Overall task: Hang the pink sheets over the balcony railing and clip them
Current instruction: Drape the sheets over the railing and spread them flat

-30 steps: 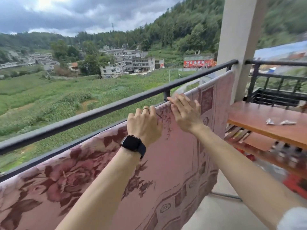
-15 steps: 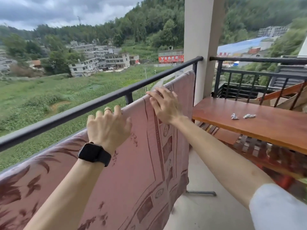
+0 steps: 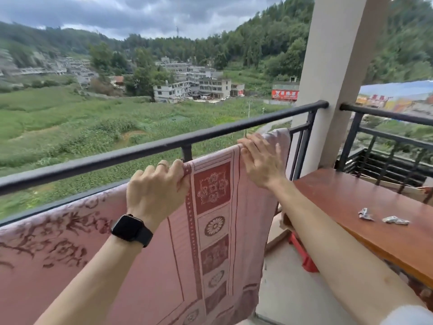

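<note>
Left hand [image 3: 157,186]: fingers curled round the pink sheet's top edge, just below the railing's [image 3: 117,158] top bar; black watch [image 3: 131,229] on the wrist.
Pink sheet [image 3: 210,242]: draped over the railing's lower bar, hanging on the balcony side.
Right hand [image 3: 262,160]: fingers straight, lying flat on the sheet's top edge, further right along the railing.
Wooden table [image 3: 351,198]: right of the railing, with two small pale objects [image 3: 365,214] on it.
Pillar [image 3: 335,66]: at the railing's right end.
</note>
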Demonstrator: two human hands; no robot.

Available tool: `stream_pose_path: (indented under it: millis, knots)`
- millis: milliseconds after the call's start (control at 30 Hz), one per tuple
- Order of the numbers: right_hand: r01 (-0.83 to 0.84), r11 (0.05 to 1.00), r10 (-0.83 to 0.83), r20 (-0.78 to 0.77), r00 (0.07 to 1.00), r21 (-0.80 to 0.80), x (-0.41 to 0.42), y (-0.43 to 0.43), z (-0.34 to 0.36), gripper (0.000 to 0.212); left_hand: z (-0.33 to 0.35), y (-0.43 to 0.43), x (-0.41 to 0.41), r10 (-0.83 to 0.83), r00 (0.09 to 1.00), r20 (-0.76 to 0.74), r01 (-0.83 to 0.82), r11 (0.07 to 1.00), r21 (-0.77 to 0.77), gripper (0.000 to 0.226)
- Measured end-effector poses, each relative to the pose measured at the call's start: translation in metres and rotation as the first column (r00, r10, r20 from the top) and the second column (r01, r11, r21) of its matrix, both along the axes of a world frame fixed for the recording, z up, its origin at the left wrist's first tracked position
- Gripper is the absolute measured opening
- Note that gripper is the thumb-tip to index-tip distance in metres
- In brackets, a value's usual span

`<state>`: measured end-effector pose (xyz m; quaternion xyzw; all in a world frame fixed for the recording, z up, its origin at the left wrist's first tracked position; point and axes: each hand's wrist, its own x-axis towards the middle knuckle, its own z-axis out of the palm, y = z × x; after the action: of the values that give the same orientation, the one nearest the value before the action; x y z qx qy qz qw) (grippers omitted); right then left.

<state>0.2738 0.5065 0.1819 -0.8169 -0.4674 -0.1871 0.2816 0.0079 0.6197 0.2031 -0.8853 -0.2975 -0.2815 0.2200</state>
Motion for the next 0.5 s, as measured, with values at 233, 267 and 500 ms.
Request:
stream_pose_path:
  millis: [233,267,500]
  knots:
    - [0.126,0.957,-0.075,-0.196,0.978,0.263,0.053,0.002,0.002,0.049,0.02,-0.039,0.109,-0.065,0.998,-0.013,0.063,0.991,-0.115,0.043]
    - [0.172,0.932,-0.066,-0.318,0.946,0.319,0.066,0.002,0.001,0.051,0.02,-0.044,0.131,-0.093,0.995,-0.021,0.09,0.988,-0.129,0.042]
    - [0.276,0.897,0.088,-0.75,0.655,0.346,0.137,-0.015,-0.004,0.044,0.029,-0.046,0.251,-0.203,0.979,-0.025,0.192,0.952,-0.237,0.036]
